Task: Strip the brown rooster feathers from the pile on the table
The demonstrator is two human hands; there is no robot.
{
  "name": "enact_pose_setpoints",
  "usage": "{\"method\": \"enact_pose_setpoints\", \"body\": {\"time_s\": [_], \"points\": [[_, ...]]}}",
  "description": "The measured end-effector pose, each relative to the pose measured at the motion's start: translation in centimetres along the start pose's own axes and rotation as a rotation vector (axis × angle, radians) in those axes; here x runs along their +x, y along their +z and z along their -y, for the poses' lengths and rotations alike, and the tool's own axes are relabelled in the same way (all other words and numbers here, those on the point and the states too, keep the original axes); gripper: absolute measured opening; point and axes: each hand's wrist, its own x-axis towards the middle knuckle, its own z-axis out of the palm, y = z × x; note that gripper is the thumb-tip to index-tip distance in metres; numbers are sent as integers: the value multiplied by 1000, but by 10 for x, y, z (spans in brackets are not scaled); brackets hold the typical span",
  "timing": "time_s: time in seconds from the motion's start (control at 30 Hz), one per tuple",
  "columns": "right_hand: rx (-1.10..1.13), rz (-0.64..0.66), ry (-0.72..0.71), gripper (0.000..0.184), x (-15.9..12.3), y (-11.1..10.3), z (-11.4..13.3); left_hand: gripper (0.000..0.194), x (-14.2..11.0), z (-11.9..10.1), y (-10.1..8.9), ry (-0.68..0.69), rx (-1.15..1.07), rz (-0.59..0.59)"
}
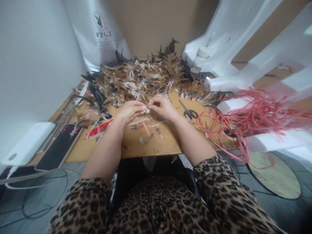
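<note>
My left hand (133, 110) and my right hand (161, 105) meet over the front of the table, fingertips almost touching. Both are closed in a pinch. Between them is a tiny whitish bit, too small and blurred to name. Just beyond my fingers lies a wide heap of brown, white and black feathers (143, 74). Black-handled scissors (187, 110) rest to the right of my right hand. Under and in front of my hands are loose feather scraps and pale strips (146, 125). A red strip (98, 130) lies near my left forearm.
A tangle of red plastic ribbon (263, 113) spreads over the right side and hangs past the table edge. A dark phone (58, 148) and white power bank (29, 143) with cable sit left. Behind are a printed white bag (102, 35) and a clear jar (200, 60).
</note>
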Motion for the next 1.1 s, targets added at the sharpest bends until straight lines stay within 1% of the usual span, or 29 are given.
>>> {"method": "enact_pose_setpoints", "body": {"time_s": [0.23,0.4,0.5,0.63,0.8,0.93,1.1], "points": [[-12,17,10,9,0,-3,1,18,1,0,-1,1,-14,-15],[71,25,110,14,0,-1,-1,17,0,0,0,9,0,-1],[123,12,136,15,0,1,-2,18,0,-1,0,8,14,13],[145,2,119,19,0,3,-5,21,1,0,0,10,31,7],[74,52,93,12,-1,-1,-3,22,0,1,-1,13,44,20],[62,35,82,8,-1,-3,1,20,0,1,-1,13,39,16],[58,34,79,9,-1,-2,1,20,1,1,-2,2,45,12]]}}
